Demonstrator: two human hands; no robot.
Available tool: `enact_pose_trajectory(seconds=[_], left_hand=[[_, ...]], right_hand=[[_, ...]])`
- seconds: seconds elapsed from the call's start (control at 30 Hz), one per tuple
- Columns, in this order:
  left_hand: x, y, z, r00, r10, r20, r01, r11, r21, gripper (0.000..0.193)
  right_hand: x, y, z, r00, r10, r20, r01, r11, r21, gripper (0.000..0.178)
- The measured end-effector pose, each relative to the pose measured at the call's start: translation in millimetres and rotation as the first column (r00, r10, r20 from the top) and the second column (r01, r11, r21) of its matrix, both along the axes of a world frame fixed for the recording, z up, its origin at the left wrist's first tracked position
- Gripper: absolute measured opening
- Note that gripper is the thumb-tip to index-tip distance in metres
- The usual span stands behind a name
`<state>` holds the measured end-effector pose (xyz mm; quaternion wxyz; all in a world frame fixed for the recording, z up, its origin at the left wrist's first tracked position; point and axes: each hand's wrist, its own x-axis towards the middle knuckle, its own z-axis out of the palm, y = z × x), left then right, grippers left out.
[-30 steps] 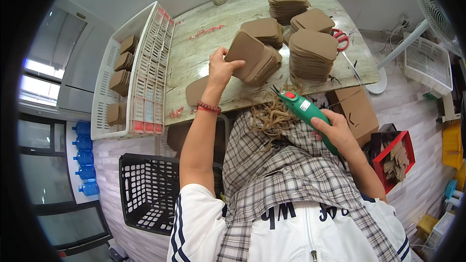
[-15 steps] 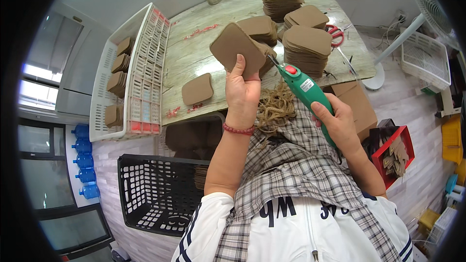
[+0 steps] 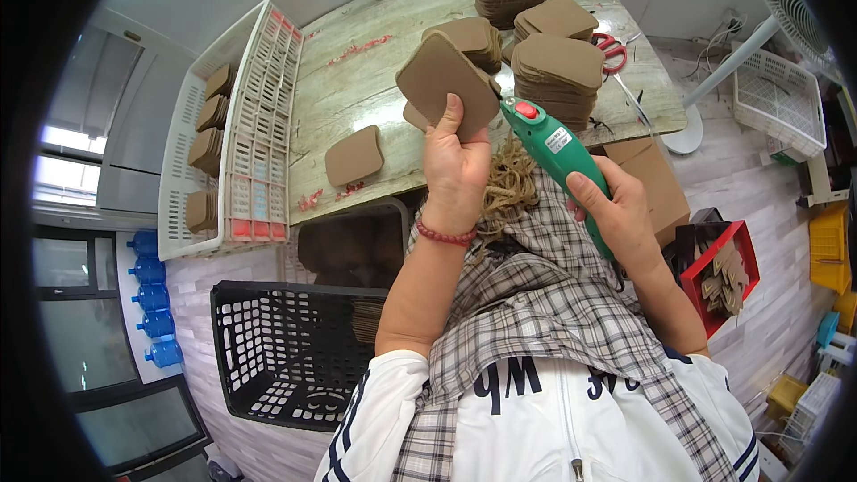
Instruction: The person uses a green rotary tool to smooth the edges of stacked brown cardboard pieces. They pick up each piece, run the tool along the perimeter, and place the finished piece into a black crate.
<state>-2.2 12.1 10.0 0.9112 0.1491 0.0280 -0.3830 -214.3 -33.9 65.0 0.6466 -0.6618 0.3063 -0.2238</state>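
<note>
My left hand (image 3: 457,161) pinches a brown rounded-square pad (image 3: 444,80) with the thumb across its face, raised above the near table edge. Another brown layer peeks out beneath its lower left corner; whether it is also in my hand cannot be told. A green handheld electric cutter (image 3: 555,145) with a red button is wrapped in my right hand (image 3: 616,205). Its tip meets or nearly meets the pad's right edge, and the blade itself is hard to make out. Below the pad, tangled tan trimmings (image 3: 511,183) hang over my checked apron. One single pad (image 3: 354,157) lies flat on the table.
Stacks of brown pads (image 3: 559,67) and red-handled scissors (image 3: 611,52) occupy the table's (image 3: 344,94) right side. A white crate (image 3: 259,125) holding pads stands left; a black crate (image 3: 268,353) sits below. At right are a red box (image 3: 743,259), a cardboard box (image 3: 656,183) and a fan (image 3: 790,0).
The held pad has shifted slightly right and tilted, against the cutter tip. The cutter has moved a little left and up. Both hands keep their hold.
</note>
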Motion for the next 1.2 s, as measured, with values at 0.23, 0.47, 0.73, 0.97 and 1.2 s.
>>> enact_pose_trajectory(seconds=[0.23, 0.47, 0.73, 0.97, 1.2], left_hand=[[-18.4, 2.1, -3.2, 0.998, -0.041, 0.039, 0.039, 0.998, 0.048, 0.041], [-33.7, 9.7, -9.7, 0.988, -0.112, 0.109, 0.103, 0.992, 0.079, 0.039], [-21.3, 27.8, -19.7, 0.931, -0.23, 0.284, 0.167, 0.959, 0.229, 0.036], [19.4, 53.0, -5.9, 0.747, -0.42, 0.515, 0.168, 0.869, 0.465, 0.03], [38.3, 66.5, -0.9, 0.594, -0.623, 0.508, 0.243, 0.742, 0.625, 0.04]], right_hand=[[4.0, -5.3, 1.9, 1.0, -0.019, 0.002, 0.019, 1.0, -0.008, 0.032], [8.1, -12.4, 6.6, 0.999, -0.042, 0.029, 0.042, 0.999, 0.017, 0.031], [-0.2, -23.9, 14.1, 1.0, -0.008, -0.016, 0.009, 0.997, 0.079, 0.032], [-22.7, -32.6, 16.1, 0.991, 0.116, -0.072, -0.111, 0.991, 0.074, 0.031], [-26.6, -27.9, 14.9, 0.974, 0.155, -0.165, -0.156, 0.988, 0.005, 0.032]])
